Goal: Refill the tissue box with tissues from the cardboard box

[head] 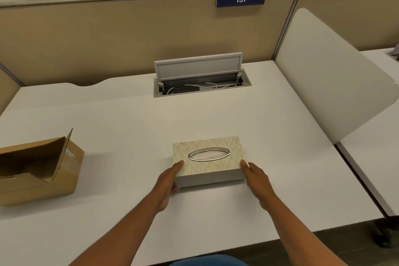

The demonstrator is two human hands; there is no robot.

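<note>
While flanking, both hands (170, 177) grip tissue box (208, 157) (sides).

Soft, even overhead light fills the scene, bright without harshness, leaving the white laminate desk (216, 114) close to washed out. Shadows are faint: a pale grey one lies on the desk to the right of the open brown cardboard box (43, 170), and a thin dark line runs under the near edge of the cream patterned tissue box (207, 157). A small glint shows on its oval silver ring (209, 154). Wide-angle distortion bows the beige partition wall (108, 34) and desk edges toward the corners. Focus is slightly soft throughout, with compression smearing fine detail.
</note>
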